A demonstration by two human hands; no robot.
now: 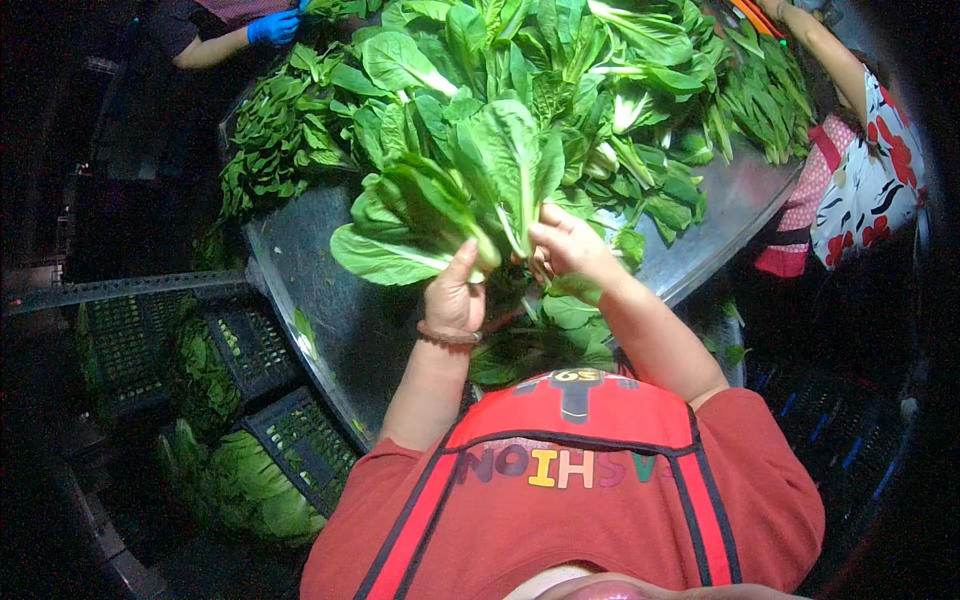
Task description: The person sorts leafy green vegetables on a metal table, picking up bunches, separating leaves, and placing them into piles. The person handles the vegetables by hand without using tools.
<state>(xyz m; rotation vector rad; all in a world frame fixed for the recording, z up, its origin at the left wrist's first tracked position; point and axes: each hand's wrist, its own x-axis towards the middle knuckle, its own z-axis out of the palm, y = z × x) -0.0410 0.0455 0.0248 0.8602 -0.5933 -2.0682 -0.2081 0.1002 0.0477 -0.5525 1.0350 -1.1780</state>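
Note:
In front of my chest, my left hand (458,290) is closed round the pale stem ends of a bunch of leafy greens (405,205), its thumb on top. The broad leaves fan out away from me. Beside it, my right hand (572,248) is closed on the base of another leafy green stalk (515,165), which stands upright with its pale midrib showing. Its lower fingers are partly hidden. Both hands are close together above the metal table, at the near edge of a large heap of leafy greens (570,70). More loose leaves (570,310) lie under my wrists.
The metal table (330,270) narrows toward me. Black crates (300,450) holding greens stand low at left, beside a pale cabbage-like pile (250,490). A blue-gloved hand (272,28) works at far left; another person's arm (825,55) reaches in at far right.

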